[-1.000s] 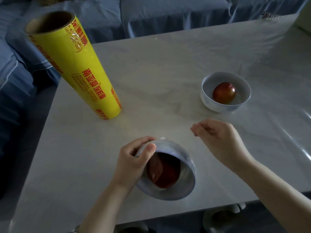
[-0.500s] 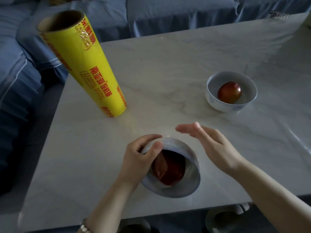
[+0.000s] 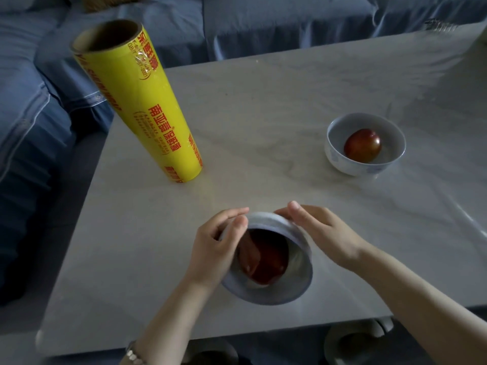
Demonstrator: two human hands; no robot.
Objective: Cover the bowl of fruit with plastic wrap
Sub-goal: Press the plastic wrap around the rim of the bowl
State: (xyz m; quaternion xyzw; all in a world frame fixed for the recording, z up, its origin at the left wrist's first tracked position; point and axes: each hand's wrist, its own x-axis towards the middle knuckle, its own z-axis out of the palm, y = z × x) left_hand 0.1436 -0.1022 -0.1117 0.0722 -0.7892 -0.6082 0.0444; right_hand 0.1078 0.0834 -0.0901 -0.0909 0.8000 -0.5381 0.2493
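Observation:
A pale bowl near the table's front edge is tipped toward me, with a dark red fruit inside under clear plastic wrap stretched over its mouth. My left hand grips the bowl's left rim, thumb on the wrap. My right hand lies flat on the bowl's far right rim, fingers pressed on it. A tall yellow roll of plastic wrap stands upright at the back left.
A second pale bowl with a red fruit sits uncovered at the right. The marble-look table ends close below the near bowl. A blue sofa borders the table's left and far sides.
My right hand has come down from the air onto the bowl's far right rim. My left hand has kept its grip on the tilted bowl.

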